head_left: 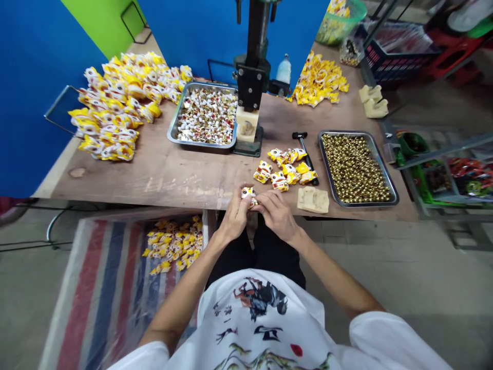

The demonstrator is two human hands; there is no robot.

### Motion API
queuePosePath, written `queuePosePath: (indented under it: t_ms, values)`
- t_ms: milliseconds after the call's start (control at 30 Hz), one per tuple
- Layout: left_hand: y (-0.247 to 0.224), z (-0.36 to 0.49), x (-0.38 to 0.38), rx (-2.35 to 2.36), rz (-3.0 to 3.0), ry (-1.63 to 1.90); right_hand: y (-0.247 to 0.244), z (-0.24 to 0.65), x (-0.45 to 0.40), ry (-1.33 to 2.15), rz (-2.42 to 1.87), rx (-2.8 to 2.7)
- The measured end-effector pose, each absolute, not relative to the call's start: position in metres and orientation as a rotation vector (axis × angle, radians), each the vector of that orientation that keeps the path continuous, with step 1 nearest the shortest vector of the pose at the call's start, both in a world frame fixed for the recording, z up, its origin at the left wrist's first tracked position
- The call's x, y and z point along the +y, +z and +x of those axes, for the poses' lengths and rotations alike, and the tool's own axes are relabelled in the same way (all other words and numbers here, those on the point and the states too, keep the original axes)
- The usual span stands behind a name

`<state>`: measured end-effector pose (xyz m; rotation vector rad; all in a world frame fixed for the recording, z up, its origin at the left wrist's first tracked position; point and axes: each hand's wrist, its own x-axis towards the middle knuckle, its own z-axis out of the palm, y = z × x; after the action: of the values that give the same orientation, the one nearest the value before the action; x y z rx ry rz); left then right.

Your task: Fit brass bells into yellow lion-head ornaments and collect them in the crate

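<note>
A small yellow and white figure [248, 193] is held between the two hands, at the near edge of the bench [115, 181], in front of the wearer's lap. By the left hand [235, 215] it is clamped, the thumb and fingers being closed along its left side. By the right hand [276, 211] its lower right side is met, with the fingertips drawn together there; whether that grip is clamped on the figure itself or on some small part cannot be told.

The figure is thus flanked: it lies at the tips of both hands, to the right of the left grip and to the left of the right one, so neither hand is clearly nearer. Its eyes are turned up toward the camera. No long axis can be made out with certainty, as its sides are covered by fingers.

Just beyond and to the right, a group of similar figures [279, 180] is set down, with a hammer [308, 159] laid beside them, its head pointed away. A pale block [313, 200] is placed near the right hand, and farther right gold beads [354, 167] are held in a metal tray [325, 177]. Past the hands, a press [252, 77] is mounted on the bench.
</note>
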<state>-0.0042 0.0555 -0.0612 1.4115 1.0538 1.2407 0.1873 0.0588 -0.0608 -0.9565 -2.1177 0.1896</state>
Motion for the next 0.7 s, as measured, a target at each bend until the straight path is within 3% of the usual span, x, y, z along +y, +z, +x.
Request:
queuePosePath:
  t_ms: [400,567,700]
  values:
    - [-0.06,-0.054,0.13,1.272,1.431,1.345,-0.049,0.249,0.119,-0.24,-1.36,-2.379]
    - [-0.045,-0.166,0.154,1.762,1.544,1.558,-0.043,0.254,0.129,-0.206,-1.39,-2.329]
    - [-0.03,-0.287,0.154,2.4,1.559,1.505,-0.029,0.336,0.121,-0.347,-1.475,-2.106]
